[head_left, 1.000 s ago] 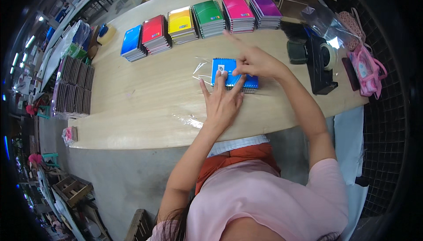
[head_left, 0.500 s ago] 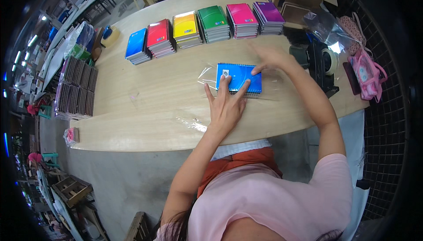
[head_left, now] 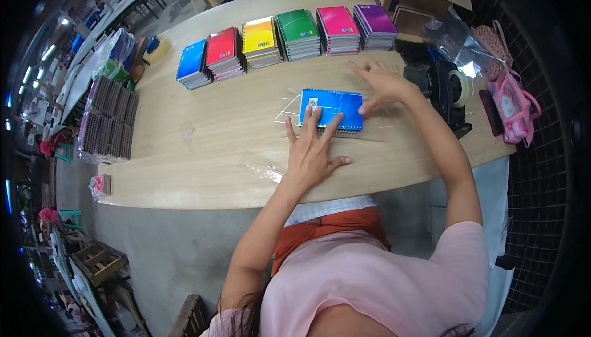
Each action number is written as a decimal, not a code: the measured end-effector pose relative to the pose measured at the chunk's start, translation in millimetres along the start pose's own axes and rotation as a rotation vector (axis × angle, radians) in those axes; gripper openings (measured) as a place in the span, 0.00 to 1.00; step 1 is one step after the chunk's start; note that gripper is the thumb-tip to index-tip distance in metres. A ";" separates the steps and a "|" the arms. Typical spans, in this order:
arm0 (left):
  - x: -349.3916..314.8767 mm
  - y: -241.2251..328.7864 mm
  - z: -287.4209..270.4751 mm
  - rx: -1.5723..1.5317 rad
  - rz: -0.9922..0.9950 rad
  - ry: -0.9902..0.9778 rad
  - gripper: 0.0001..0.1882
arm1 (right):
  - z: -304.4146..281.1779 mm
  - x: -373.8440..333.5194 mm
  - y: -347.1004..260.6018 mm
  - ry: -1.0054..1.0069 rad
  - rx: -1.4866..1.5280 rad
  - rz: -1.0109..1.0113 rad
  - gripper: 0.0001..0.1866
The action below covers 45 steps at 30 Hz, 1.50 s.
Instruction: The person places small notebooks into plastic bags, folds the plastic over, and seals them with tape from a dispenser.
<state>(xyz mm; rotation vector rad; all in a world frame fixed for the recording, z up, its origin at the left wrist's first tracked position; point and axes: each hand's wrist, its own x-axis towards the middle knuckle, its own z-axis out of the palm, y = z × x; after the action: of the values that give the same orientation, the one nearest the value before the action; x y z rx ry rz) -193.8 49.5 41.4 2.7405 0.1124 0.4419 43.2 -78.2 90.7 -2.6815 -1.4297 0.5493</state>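
A small stack of spiral notebooks with a blue cover [head_left: 348, 104] lies in front of me, the wire binding along its far edge. Clear plastic film [head_left: 287, 112] sticks out flat from its left side. My left hand [head_left: 309, 152] rests with spread fingers on the cover's near part, beside a small white label [head_left: 313, 102]; its thumb is out on the table. At the stack's right edge is my right hand [head_left: 389, 86], fingers apart and holding nothing visible. Whether its thumb touches the cover or film I cannot tell.
Notebook piles in blue [head_left: 192, 59], red [head_left: 221, 46], yellow [head_left: 258, 34], green [head_left: 297, 24], pink [head_left: 337, 22] and purple [head_left: 374, 18] line the table's far side. A black tape dispenser [head_left: 444, 88] stands right, near a pink bag [head_left: 516, 106]. Wrapped notebooks [head_left: 108, 121] are stacked left.
My right hand has shifted slightly and spread its fingers at the stack's right edge. My left thumb has swung away from the stack, onto the table. The stack has moved slightly left.
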 end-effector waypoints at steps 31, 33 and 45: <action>-24.5 15.6 34.8 -0.930 -0.106 0.369 0.60 | 139.2 -33.3 -90.1 0.800 1.305 -0.307 0.59; -29.2 12.0 26.9 -0.800 -0.151 0.432 0.60 | 123.6 -40.7 -87.0 0.862 1.222 -0.334 0.59; -22.2 11.9 -6.8 -0.396 -0.016 0.520 0.36 | -34.0 -36.2 -71.4 0.555 0.284 -0.448 0.15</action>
<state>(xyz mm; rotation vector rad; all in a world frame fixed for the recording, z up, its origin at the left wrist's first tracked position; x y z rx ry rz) -216.7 37.7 45.3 2.1839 0.1581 1.0418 -20.5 -62.9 147.8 -1.9770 -1.5507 -0.0309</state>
